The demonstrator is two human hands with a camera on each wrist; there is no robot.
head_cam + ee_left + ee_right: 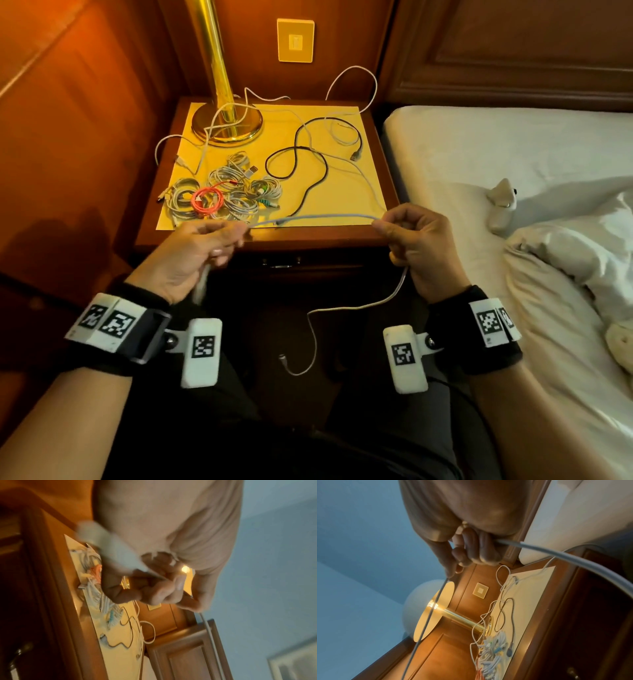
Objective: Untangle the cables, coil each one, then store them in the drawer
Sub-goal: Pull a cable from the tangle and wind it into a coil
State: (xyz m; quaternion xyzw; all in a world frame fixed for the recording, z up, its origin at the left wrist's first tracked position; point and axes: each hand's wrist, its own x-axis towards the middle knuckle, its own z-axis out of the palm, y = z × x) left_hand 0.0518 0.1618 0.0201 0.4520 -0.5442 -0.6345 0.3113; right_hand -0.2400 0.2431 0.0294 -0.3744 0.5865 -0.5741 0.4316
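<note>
A white cable point(318, 216) is stretched level between my two hands, just in front of the nightstand point(260, 240). My left hand point(229, 236) pinches one stretch of it, and a blurred white end point(202, 284) hangs below the palm. My right hand point(387, 229) grips the other side; the tail drops from it to my lap and ends in a plug point(282, 358). The wrist views show the curled left fingers point(154, 592) and right fingers point(467, 553) round the cable point(556, 555). Several coiled white cables and an orange coil point(207, 200) lie piled on the yellow sheet point(342, 205). A loose black cable point(308, 164) lies beside them. The drawer handle point(281, 263) shows below the top.
A brass lamp base point(226, 120) stands at the back left of the nightstand, with loose white cables point(352, 89) draped around it and against the wooden wall. A wall switch point(295, 40) is above. A bed point(513, 154) with a small white toy point(501, 205) lies at the right.
</note>
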